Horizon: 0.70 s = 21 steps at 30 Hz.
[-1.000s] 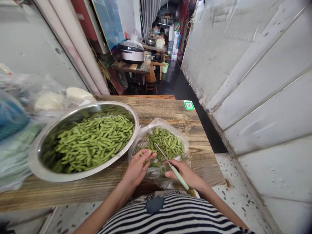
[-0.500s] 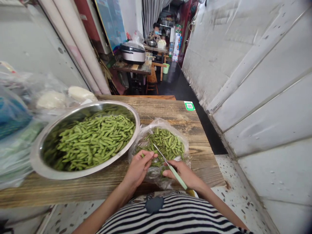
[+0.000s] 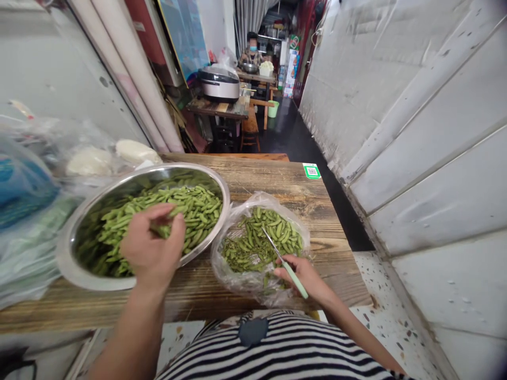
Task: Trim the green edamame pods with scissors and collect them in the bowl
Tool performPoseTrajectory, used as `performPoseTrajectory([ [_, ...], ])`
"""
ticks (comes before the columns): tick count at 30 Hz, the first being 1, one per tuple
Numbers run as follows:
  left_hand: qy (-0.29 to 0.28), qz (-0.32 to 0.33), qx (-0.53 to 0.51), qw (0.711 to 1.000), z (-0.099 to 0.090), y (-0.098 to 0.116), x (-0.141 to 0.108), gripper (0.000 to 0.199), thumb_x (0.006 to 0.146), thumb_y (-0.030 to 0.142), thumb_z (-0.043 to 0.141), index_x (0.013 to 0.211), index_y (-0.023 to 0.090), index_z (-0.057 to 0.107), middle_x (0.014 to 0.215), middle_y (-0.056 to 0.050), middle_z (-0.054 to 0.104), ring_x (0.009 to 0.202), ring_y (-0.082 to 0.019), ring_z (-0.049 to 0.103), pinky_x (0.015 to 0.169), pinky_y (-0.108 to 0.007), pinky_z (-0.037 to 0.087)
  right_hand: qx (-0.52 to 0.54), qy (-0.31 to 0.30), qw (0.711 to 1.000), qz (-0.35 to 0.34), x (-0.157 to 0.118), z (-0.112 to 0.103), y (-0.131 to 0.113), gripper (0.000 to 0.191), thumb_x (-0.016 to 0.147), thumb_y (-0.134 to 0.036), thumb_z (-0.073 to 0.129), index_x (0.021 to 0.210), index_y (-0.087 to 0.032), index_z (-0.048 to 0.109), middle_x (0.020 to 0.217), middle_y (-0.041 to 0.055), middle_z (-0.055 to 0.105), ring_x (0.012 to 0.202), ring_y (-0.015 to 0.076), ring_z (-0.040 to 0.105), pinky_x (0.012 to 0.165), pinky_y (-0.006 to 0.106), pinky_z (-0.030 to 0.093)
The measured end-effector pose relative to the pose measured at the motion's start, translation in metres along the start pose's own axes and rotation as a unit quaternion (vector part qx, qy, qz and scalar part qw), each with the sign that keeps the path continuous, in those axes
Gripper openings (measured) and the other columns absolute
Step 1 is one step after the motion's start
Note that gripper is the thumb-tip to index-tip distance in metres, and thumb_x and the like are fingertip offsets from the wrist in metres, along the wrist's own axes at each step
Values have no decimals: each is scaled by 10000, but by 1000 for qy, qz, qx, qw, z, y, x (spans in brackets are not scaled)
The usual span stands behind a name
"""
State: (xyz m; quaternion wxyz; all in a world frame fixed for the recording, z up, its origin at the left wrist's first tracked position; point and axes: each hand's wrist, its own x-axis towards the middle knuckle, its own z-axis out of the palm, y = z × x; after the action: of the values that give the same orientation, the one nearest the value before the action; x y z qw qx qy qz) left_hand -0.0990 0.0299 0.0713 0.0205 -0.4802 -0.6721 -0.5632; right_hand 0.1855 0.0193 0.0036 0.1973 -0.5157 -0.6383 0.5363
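Note:
My left hand [image 3: 152,245] is over the steel bowl [image 3: 227,198], its thumb and fingers apart, with no pod visibly gripped. Green bean pods [image 3: 200,208] fill much of that bowl. To its right, a clear plastic bag [image 3: 222,274] lies open with more pods [image 3: 279,229] and small green scraps [image 3: 241,258] in it. Above the bag's right side my right hand [image 3: 299,272] grips scissors [image 3: 292,277] with a pale green handle; the blades point up and left over the pods.
Plastic bags [image 3: 35,211] crowd the wooden table's [image 3: 328,243] left end. A QR code card [image 3: 311,171] lies at its far right corner. Beyond stand a rice cooker [image 3: 219,84] on another table, a green bin [image 3: 273,108] and a seated person [image 3: 252,53].
My left hand has moved left from the plastic bag to above the bowl, and its fingers have parted. The right hand still holds the scissors by the bag. The view has shifted slightly.

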Motion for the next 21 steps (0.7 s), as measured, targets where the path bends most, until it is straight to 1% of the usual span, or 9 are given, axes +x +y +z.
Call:
performPoseTrajectory([
  [1, -17, 72, 62, 995, -2, -3, 7, 360, 744, 306, 654, 1068, 158, 598, 1230, -107, 596, 1167, -256, 519, 1008, -443, 372, 1, 0, 1000, 1, 0, -1, 1, 453, 748, -560, 624, 890, -130, 630, 589, -41, 479, 485, 83, 391, 463, 197, 309],
  [3, -64, 161, 113, 978, 2, -8, 6, 418, 731, 272, 665, 1128, 160, 596, 1337, -125, 519, 1298, -300, 386, 1089, -498, 250, 9, 3, 1000, 2, -1, -1, 2, 446, 757, -559, 615, 888, -133, 623, 575, -43, 472, 472, 80, 388, 448, 194, 305],
  [5, -157, 208, 69, 963, 19, -12, -13, 319, 780, 210, 599, 1096, 187, 630, 1247, -114, 590, 1211, -267, 486, 1050, -449, 330, 21, 3, 1000, 8, -2, 0, 3, 447, 773, -560, 598, 911, -135, 615, 547, -52, 453, 454, 79, 382, 432, 191, 296],
  [7, -325, 245, -4, 913, 43, -17, -41, 261, 824, 153, 506, 1010, 218, 677, 1065, -84, 674, 1003, -210, 605, 941, -380, 438, 23, 1, 1000, 14, -2, 1, 4, 447, 780, -556, 593, 931, -137, 615, 531, -57, 447, 442, 78, 380, 424, 189, 290],
  [8, -388, 246, -16, 888, 56, -19, -55, 272, 826, 131, 479, 970, 220, 692, 1028, -85, 680, 948, -204, 615, 895, -371, 462, 17, 1, 1000, 14, -3, 1, 4, 444, 774, -553, 602, 932, -138, 619, 528, -57, 450, 444, 79, 385, 426, 189, 292],
  [9, -414, 235, -8, 880, 68, -21, -66, 273, 829, 121, 470, 951, 208, 698, 1022, -101, 674, 950, -215, 605, 884, -382, 461, 9, 1, 1000, 12, -3, 2, 4, 440, 767, -548, 613, 928, -139, 625, 526, -56, 455, 450, 82, 393, 432, 189, 299],
  [14, -448, 213, 44, 867, 104, -25, -81, 219, 806, 107, 510, 892, 170, 702, 861, -104, 632, 873, -225, 558, 805, -372, 452, -23, 6, 1000, 0, -3, 2, 8, 443, 759, -550, 620, 909, -134, 644, 508, -49, 471, 483, 102, 435, 465, 198, 333],
  [17, -432, 170, -8, 886, 104, -24, -75, 154, 800, 173, 563, 844, 179, 711, 884, -98, 647, 889, -220, 570, 816, -362, 451, -44, 27, 999, -5, -4, 0, 9, 445, 776, -547, 602, 916, -128, 655, 536, -36, 498, 511, 110, 455, 484, 202, 340],
  [21, -410, 42, -88, 907, 91, -23, -75, 191, 808, 295, 588, 925, 217, 718, 976, -79, 715, 917, -213, 630, 866, -363, 454, -72, 43, 996, -13, -9, -4, 2, 480, 752, -529, 636, 1028, -137, 663, 697, 2, 603, 623, 138, 518, 558, 213, 376],
])
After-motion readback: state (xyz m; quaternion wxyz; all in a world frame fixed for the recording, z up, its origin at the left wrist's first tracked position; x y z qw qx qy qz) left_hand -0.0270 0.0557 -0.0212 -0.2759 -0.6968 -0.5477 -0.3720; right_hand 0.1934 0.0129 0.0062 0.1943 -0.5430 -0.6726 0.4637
